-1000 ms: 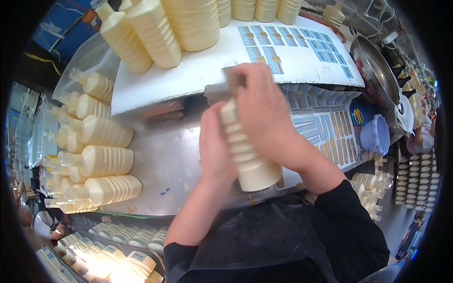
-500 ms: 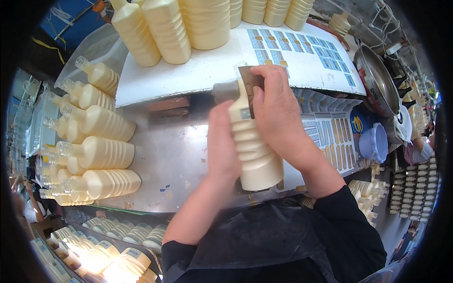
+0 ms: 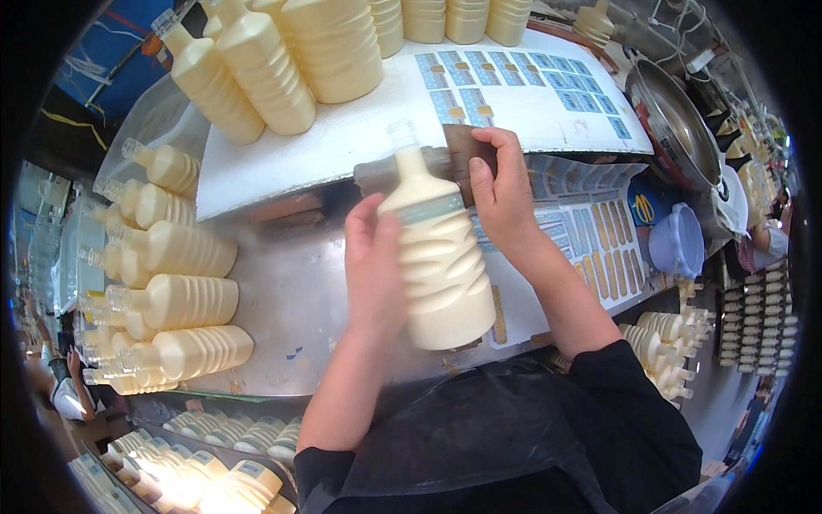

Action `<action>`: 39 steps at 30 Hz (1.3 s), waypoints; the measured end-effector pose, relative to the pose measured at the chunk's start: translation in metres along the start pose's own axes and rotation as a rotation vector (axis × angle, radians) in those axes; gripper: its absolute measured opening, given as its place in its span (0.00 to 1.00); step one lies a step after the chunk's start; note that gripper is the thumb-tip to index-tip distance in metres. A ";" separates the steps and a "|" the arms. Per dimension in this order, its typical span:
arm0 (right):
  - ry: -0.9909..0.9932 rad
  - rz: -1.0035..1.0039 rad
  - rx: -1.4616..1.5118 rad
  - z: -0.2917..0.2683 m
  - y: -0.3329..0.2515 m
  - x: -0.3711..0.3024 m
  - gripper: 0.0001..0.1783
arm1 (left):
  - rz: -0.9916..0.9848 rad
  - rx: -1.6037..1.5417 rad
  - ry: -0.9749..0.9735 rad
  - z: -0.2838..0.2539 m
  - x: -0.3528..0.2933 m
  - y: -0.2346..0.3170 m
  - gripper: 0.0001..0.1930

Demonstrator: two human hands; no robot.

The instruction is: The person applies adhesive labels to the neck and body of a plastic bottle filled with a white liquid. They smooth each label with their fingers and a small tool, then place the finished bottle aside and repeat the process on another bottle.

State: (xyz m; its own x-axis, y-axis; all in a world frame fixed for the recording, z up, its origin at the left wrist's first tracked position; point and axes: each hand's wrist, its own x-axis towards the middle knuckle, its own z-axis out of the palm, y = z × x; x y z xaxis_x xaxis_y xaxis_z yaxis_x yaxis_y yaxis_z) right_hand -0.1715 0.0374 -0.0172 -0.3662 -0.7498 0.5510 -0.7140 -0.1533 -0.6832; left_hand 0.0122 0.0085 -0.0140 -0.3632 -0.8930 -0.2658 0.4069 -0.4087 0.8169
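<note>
A cream bottle [image 3: 445, 283] with a clear threaded neck stands tilted in front of me, with ridged sides and a blue-grey label band [image 3: 424, 208] across its shoulder. My left hand [image 3: 374, 265], smeared by motion, grips its left side; its far fingers are hidden. To the bottle's right, my right hand [image 3: 505, 188] holds a flat brown piece [image 3: 462, 158] beside the shoulder, thumb and forefinger at its edge. Behind the bottle's neck lies a grey padded roll [image 3: 377, 174]. Label sheets [image 3: 591, 236] are spread right of my right hand.
A white board [image 3: 282, 167] carries tall cream bottles [image 3: 265, 73] and more labels [image 3: 479, 68]. Cream bottles [image 3: 188, 248] lie stacked on the left of the metal table [image 3: 282, 317]. A lavender bucket [image 3: 676, 240] and a metal pan [image 3: 676, 120] are at right.
The bottle has turned and shifted left, so its label band faces me more fully. My right hand and the brown piece have come away from its shoulder.
</note>
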 end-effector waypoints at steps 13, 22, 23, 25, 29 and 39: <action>-0.014 0.223 0.266 -0.006 -0.019 0.002 0.19 | 0.119 0.371 -0.089 -0.016 -0.025 -0.016 0.41; -0.107 0.069 -0.021 0.007 -0.070 0.018 0.18 | 0.262 0.695 0.037 0.005 -0.034 -0.015 0.42; -0.109 0.049 -0.048 0.010 -0.073 0.019 0.18 | 0.274 0.720 0.046 0.006 -0.034 -0.016 0.42; -0.113 0.007 -0.101 0.015 -0.079 0.019 0.17 | 0.297 0.769 0.065 0.010 -0.035 -0.016 0.42; -0.212 -0.066 -0.188 0.027 -0.089 0.019 0.18 | 0.333 0.854 0.098 0.012 -0.039 -0.012 0.43; -0.235 -0.148 -0.313 0.025 -0.091 0.020 0.19 | 0.352 0.876 0.061 0.005 -0.039 -0.009 0.45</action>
State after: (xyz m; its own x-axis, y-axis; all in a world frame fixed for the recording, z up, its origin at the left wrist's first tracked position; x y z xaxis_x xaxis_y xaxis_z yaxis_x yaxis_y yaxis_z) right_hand -0.0989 0.0208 0.0442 -0.1255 -0.8663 0.4835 -0.9088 -0.0951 -0.4062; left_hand 0.0185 0.0481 -0.0078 -0.2851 -0.9564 0.0632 -0.2988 0.1513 0.9423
